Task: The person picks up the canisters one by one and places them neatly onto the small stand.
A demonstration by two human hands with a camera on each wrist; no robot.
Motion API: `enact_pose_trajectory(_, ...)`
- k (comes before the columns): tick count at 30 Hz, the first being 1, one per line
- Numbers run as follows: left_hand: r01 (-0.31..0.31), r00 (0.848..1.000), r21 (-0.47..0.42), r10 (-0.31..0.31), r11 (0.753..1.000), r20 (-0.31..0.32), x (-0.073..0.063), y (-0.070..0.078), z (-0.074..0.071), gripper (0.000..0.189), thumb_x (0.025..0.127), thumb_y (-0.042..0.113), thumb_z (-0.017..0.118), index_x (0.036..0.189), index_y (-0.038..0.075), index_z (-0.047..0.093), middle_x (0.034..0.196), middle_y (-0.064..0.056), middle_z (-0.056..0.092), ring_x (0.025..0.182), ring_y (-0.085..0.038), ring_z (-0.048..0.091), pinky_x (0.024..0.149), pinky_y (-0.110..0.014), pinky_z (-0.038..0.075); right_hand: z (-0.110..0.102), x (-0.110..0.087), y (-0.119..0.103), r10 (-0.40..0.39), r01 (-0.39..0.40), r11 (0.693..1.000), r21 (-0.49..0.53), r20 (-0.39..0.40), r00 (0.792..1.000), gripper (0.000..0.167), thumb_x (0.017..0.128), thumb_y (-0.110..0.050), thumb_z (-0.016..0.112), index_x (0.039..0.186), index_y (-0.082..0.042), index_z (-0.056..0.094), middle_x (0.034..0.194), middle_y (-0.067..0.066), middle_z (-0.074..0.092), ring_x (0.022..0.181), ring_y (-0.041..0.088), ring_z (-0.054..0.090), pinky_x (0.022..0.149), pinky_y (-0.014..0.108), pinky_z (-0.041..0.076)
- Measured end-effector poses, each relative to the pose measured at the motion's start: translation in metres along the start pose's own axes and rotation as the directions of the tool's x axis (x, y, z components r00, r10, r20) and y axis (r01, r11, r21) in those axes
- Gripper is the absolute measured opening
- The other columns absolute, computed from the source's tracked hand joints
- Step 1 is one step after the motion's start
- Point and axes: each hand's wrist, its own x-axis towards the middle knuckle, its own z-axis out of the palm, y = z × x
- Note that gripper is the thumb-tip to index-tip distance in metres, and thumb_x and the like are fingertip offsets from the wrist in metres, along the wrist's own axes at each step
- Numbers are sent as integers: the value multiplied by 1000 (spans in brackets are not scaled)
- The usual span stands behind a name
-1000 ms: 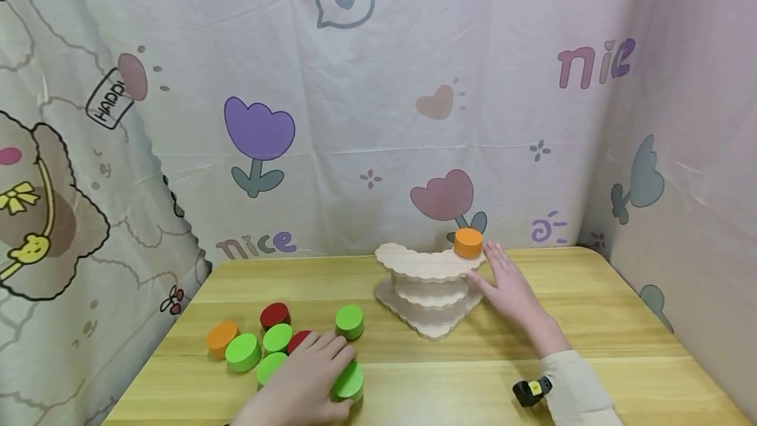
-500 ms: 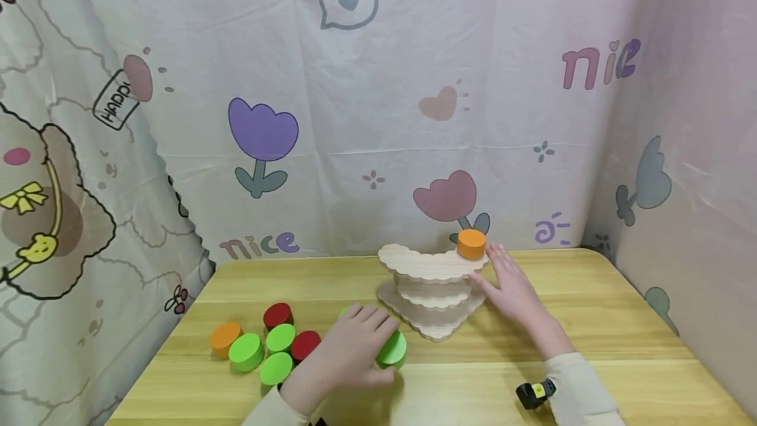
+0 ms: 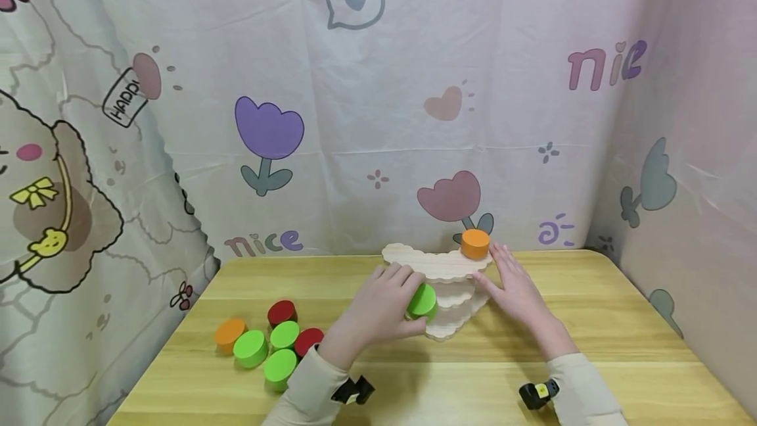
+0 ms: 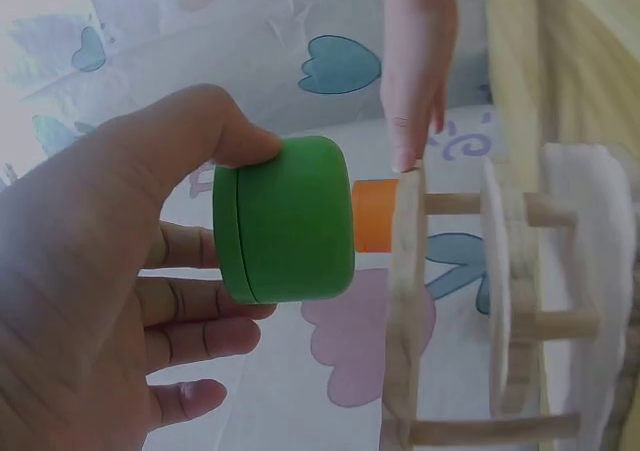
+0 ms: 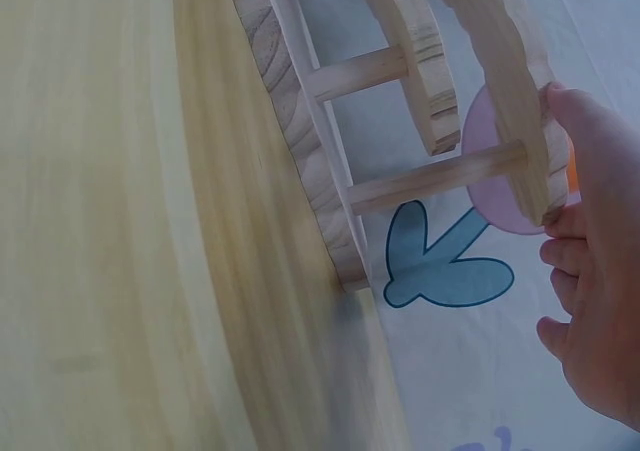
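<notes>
My left hand holds a green round block between thumb and fingers, in front of a tiered wooden stand. In the left wrist view, the same green block shows a seam near one end and overlaps the orange block behind it. That orange block sits on the right end of the stand's scalloped top tier. My right hand holds this end, thumb on the front edge and fingers round the far side; the right wrist view shows the thumb and fingertips at the tier's edge.
Left on the wooden table lies a group of round blocks: an orange block, red blocks and several green blocks. A patterned cloth hangs right behind the table and along both sides.
My left hand has carried a green block from the group rightward and up to the stand. The right hand keeps its place at the stand's right end; the view has shifted slightly.
</notes>
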Motion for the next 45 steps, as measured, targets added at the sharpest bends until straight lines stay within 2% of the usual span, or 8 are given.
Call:
enact_pose_trajectory(2,9,1000,0,-9,1000,-11,8,0,2,47,73,49,66,109,20,57,94,7,55,89,-11,48,76,-28,40,1,0,1,0,0,1000,1,1,1000,87,96,-59,46,154,-1,18,162,19,12,150,41,12,119,58,12)
enact_pose_trajectory(8,71,997,-37,-72,997,-32,31,-1,8,48,72,45,68,110,18,59,101,5,60,93,-13,53,81,-30,43,2,0,0,-6,6,1000,9,9,1000,87,95,-59,46,154,-2,17,162,19,12,150,41,11,119,58,12)
enact_pose_trajectory(15,175,984,-137,-176,975,5,57,1,14,46,78,46,67,116,21,58,104,7,59,93,-12,51,76,-26,40,0,1,2,-3,3,1000,-2,0,1000,87,95,-59,46,154,-1,17,162,20,13,150,42,12,118,58,12)
enact_pose_trajectory(19,214,976,-150,-216,965,6,67,2,22,47,80,47,67,117,21,58,105,6,60,92,-12,51,74,-24,38,0,0,2,-6,6,1000,2,3,1000,87,95,-59,46,154,-1,17,161,20,13,149,42,12,118,59,13)
enact_pose_trajectory(23,257,966,-152,-256,954,26,75,1,32,50,80,49,66,120,21,58,108,5,61,93,-12,52,74,-25,39,0,0,2,-5,5,1000,5,7,1000,87,96,-59,46,154,-2,17,162,20,13,150,42,12,118,59,13)
enact_pose_trajectory(30,336,941,-113,-329,935,83,86,-1,52,56,82,53,63,127,21,56,118,3,60,105,-15,52,83,-31,42,0,1,2,-6,7,1000,4,-5,1000,87,95,-59,46,154,-2,18,162,20,14,150,41,12,118,59,13)
enact_pose_trajectory(35,370,927,-89,-362,925,101,92,-1,64,55,82,53,62,127,22,56,118,3,59,106,-16,51,84,-31,42,-1,1,2,-6,6,1000,10,-5,1000,87,95,-59,47,154,-1,19,161,20,14,149,42,12,118,59,13)
enact_pose_trajectory(45,408,912,-149,-393,901,119,95,-1,73,55,83,50,59,130,22,57,121,3,58,108,-15,50,84,-30,40,-1,1,1,-3,3,1000,5,-1,1000,87,95,-59,46,154,-2,17,162,20,14,150,41,11,118,59,13)
